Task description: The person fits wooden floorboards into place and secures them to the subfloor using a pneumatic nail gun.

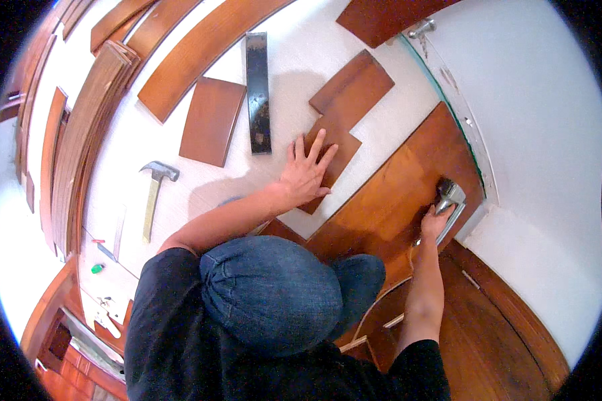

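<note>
My left hand (306,175) lies with fingers spread on a short reddish-brown floorboard piece (343,152). Another short board piece (353,90) sits just beyond it, touching or overlapping its far corner. On the right, my right hand (435,222) is wrapped around a silver nail gun (451,194), its head down at the laid floorboards (388,190) close to the wall. My hand covers part of its grip. Left of my left hand are a dark flat metal bar (258,93), a cut board (213,121) and a claw hammer (155,190) with a pale handle.
Long planks (207,50) and a stack of boards (90,147) occupy the far left. A white wall (535,134) bounds the right side, with a metal fitting (421,28) at its base. A square (117,240) and a small green object (97,269) lie near left.
</note>
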`<action>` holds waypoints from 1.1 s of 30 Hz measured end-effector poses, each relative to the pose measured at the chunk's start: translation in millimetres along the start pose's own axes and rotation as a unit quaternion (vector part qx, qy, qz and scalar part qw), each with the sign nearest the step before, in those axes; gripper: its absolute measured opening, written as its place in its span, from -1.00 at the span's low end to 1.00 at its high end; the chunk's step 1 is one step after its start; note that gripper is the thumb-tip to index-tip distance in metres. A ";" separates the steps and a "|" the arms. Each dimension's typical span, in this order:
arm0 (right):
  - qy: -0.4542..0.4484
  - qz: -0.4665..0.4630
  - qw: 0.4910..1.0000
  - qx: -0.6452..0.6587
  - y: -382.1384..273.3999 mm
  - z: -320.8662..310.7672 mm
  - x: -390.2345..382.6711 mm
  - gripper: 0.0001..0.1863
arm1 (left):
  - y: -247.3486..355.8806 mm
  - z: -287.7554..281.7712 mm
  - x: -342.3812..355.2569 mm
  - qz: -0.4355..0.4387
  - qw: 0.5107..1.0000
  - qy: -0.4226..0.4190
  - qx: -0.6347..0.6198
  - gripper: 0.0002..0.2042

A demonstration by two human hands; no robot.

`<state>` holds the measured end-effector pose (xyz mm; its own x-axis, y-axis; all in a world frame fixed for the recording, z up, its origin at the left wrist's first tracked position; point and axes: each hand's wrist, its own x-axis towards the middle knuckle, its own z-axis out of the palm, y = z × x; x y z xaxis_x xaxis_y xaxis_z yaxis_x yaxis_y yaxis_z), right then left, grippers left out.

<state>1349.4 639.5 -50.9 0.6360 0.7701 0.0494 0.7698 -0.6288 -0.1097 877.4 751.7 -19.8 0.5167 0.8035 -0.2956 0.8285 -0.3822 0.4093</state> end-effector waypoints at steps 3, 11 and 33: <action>-0.017 -0.001 1.000 0.014 2.1 7.5 5.5 -0.12 | -11.4 0.1 2.1 -0.038 0.994 0.051 -0.086 0.05; -0.063 0.033 0.997 0.010 -7.8 -4.8 5.2 -0.12 | -42.7 -0.7 23.4 -0.122 0.912 0.009 -0.391 -0.25; -0.184 -0.040 0.982 0.031 -151.2 -116.6 -236.0 -0.34 | -87.9 -66.2 175.7 -0.010 0.970 0.019 -0.240 -0.12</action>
<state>1089.1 540.3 69.8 0.5020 0.8111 -0.3000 0.8046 -0.5653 -0.1817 881.1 956.6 -50.6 0.4859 0.8282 -0.2792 0.6372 -0.1171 0.7617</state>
